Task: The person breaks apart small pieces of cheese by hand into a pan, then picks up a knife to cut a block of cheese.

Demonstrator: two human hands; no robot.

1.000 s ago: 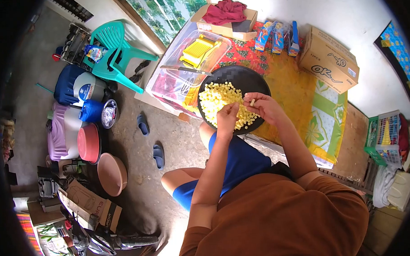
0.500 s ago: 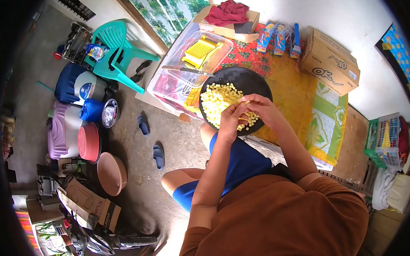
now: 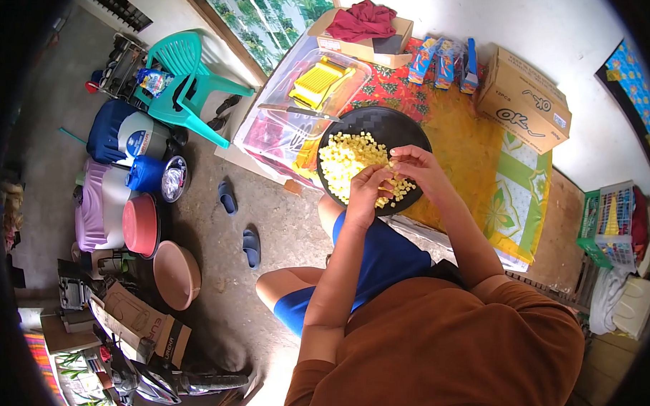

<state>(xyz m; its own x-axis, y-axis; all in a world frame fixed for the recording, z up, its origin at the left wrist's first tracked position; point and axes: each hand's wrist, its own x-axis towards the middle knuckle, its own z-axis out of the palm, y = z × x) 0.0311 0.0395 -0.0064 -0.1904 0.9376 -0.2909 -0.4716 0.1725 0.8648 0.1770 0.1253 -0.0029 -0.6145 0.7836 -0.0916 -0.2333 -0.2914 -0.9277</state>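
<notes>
Both hands meet above a round black tray point(image 3: 408, 128), over a heap of small pale yellow cubes point(image 3: 348, 159). My left hand point(image 3: 369, 188) is closed in a pinch at the near side of the heap. Its fingertips come up against those of my right hand point(image 3: 420, 169), which is bent inward with the index finger lifted. Cannot tell what small piece is between the fingers. Beyond the tray's left edge a knife point(image 3: 297, 112) lies across a clear plastic bin point(image 3: 262, 133). A yellow slicer point(image 3: 322, 83) rests on that bin.
Blue boxes point(image 3: 443, 63) and a carton point(image 3: 523, 99) stand at the table's back. An open box point(image 3: 388, 54) with a dark red cloth point(image 3: 365, 19) is at the far end. Left are a green chair point(image 3: 185, 86), basins point(image 3: 177, 276) and slippers point(image 3: 251, 247) on the floor.
My right hand's index finger has lifted away from the left fingertips, and the hand has opened slightly. My left hand stays nearly in place over the tray.
</notes>
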